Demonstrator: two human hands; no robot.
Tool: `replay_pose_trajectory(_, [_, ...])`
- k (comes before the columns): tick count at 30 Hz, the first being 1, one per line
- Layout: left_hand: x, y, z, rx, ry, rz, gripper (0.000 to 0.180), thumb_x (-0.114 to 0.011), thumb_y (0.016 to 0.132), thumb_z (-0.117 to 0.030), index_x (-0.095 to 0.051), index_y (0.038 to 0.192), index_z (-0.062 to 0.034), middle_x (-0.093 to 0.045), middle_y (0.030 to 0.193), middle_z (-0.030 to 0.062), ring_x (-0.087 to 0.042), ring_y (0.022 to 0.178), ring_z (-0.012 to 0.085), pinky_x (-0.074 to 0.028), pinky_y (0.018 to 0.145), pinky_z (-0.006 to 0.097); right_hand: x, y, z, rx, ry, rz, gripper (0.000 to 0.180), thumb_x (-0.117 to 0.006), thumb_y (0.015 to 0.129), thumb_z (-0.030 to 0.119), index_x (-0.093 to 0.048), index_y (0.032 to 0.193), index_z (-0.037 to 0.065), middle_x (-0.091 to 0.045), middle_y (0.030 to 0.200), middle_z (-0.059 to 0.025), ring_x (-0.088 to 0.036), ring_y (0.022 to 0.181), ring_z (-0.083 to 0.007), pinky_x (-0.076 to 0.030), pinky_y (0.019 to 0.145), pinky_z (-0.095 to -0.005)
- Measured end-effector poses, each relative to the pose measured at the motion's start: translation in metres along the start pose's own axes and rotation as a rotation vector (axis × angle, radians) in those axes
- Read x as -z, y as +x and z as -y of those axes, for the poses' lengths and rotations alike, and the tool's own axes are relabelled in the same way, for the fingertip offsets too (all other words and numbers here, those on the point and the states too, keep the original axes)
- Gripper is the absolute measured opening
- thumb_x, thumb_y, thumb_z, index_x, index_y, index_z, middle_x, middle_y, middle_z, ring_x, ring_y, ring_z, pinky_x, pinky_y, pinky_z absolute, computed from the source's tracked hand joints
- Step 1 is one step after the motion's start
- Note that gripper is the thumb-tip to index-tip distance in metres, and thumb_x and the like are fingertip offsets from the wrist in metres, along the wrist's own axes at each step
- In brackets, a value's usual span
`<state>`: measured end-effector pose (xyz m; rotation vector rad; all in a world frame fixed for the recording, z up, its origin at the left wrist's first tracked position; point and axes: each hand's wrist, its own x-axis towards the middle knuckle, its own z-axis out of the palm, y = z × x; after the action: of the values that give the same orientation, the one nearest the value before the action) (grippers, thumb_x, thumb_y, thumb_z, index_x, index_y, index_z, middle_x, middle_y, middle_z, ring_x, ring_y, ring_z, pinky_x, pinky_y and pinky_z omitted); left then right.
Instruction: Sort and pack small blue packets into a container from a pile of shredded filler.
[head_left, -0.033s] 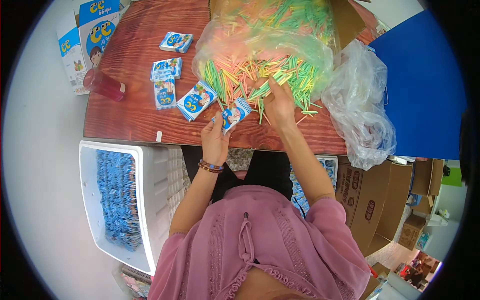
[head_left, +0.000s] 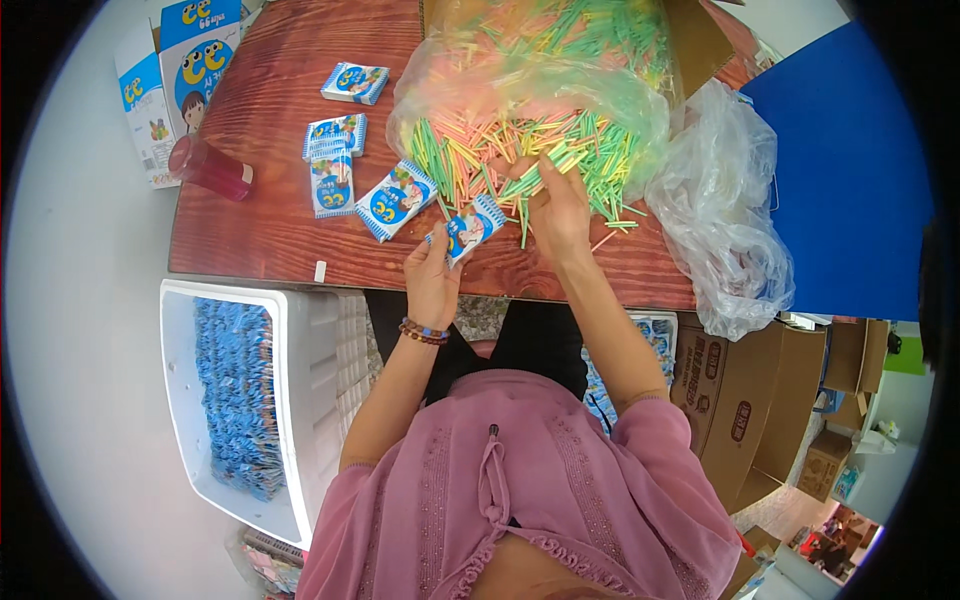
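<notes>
My left hand point(head_left: 431, 285) is at the front edge of the table, its fingers closed on a small blue-and-white packet point(head_left: 474, 230) with striped ends. To its right, my right hand point(head_left: 560, 215) reaches into a heap of thin pink, green and yellow sticks point(head_left: 603, 165). Between its thumb and fingers is a small bunch of green and yellow sticks point(head_left: 526, 182). The heap spills from the mouth of a large clear plastic bag point(head_left: 540, 85). Left of the held packet lies another packet point(head_left: 397, 202), and several more packets point(head_left: 355, 83) rest farther left.
A reddish wooden table point(head_left: 270, 220) carries a pink-red cup point(head_left: 212, 168) lying on its side. Crumpled clear plastic point(head_left: 718, 200) and a blue panel point(head_left: 840, 170) are at the right. A white foam box point(head_left: 292, 400) of blue packets stands lower left, cardboard boxes point(head_left: 745, 400) lower right.
</notes>
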<state>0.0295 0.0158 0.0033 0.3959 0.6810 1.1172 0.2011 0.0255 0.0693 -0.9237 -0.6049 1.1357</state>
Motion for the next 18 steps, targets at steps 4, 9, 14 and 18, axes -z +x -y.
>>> replay_pose_trajectory(4, [-0.005, 0.000, -0.001, -0.040, 0.006, -0.031, 0.023, -0.057, 0.096, -0.022, -0.066, 0.097, -0.0014, -0.068, 0.099, 0.0052, -0.064, 0.089, 0.0114, -0.051, 0.081, 0.028, -0.016, -0.013, 0.004, 0.159, -0.138, -0.012, 0.021, -0.037, 0.101, 0.015, -0.050, 0.098, -0.001, -0.060, 0.087, -0.0119, -0.063, 0.099, -0.0300, -0.040, 0.096, -0.0403])
replay_pose_trajectory(9, [-0.010, -0.004, -0.002, -0.060, -0.002, 0.002, 0.023, -0.054, 0.097, -0.020, -0.065, 0.098, 0.0002, -0.068, 0.100, 0.0065, -0.064, 0.089, 0.0113, -0.051, 0.081, 0.028, -0.021, -0.017, -0.005, 0.257, -0.101, 0.105, 0.022, -0.037, 0.101, 0.016, -0.050, 0.100, -0.001, -0.059, 0.086, -0.0100, -0.063, 0.099, -0.0288, -0.041, 0.097, -0.0415])
replay_pose_trajectory(14, [-0.011, -0.004, 0.000, -0.064, -0.021, 0.031, 0.022, -0.053, 0.098, -0.018, -0.065, 0.100, 0.0007, -0.068, 0.101, 0.0069, -0.064, 0.090, 0.0113, -0.052, 0.081, 0.028, -0.029, -0.028, -0.007, 0.235, -0.209, 0.077, 0.025, -0.036, 0.102, 0.017, -0.050, 0.110, -0.002, -0.063, 0.100, -0.0115, -0.057, 0.111, -0.0263, -0.037, 0.102, -0.0395])
replay_pose_trajectory(18, [-0.011, -0.003, 0.002, -0.107, -0.060, 0.028, 0.021, -0.052, 0.098, -0.016, -0.064, 0.103, 0.0011, -0.067, 0.102, 0.0070, -0.064, 0.091, 0.0122, -0.053, 0.082, 0.029, -0.047, -0.038, -0.008, 0.172, -0.127, 0.007, 0.030, -0.037, 0.101, 0.020, -0.048, 0.120, -0.001, -0.062, 0.118, -0.0122, -0.048, 0.123, -0.0214, -0.032, 0.107, -0.0371])
